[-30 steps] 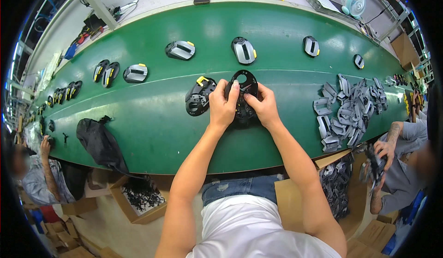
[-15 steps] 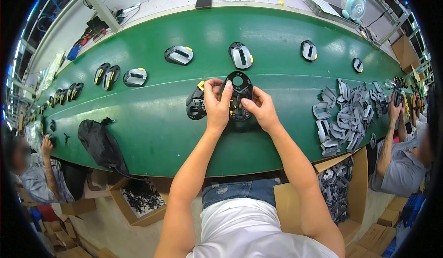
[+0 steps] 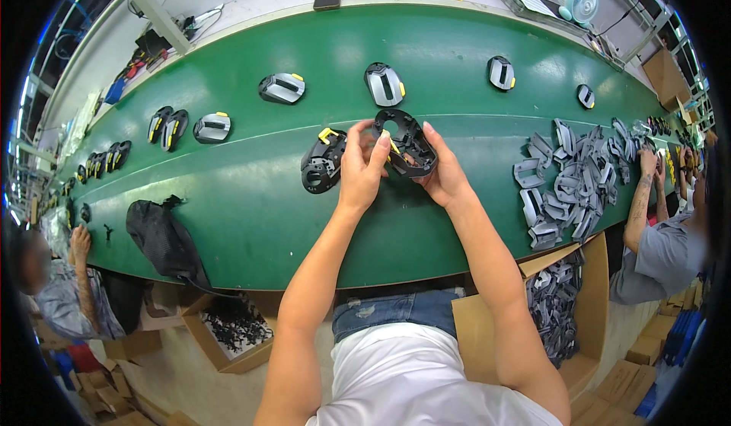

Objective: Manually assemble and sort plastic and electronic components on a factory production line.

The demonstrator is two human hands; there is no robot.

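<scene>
the black shell (image 3: 417, 152), which lay face-on between the hands half a second ago, is now tipped over to the right above the green tabletop (image 3: 396, 243); it appears to be getting turned rather than put down. the left hand (image 3: 364, 159) pinches its left edge, thumb on top; the right hand (image 3: 448, 173) has slid round to cup its right side. the right fingertips are hidden beneath, and the left thumb partly covers a yellow piece (image 3: 394, 146).
</scene>
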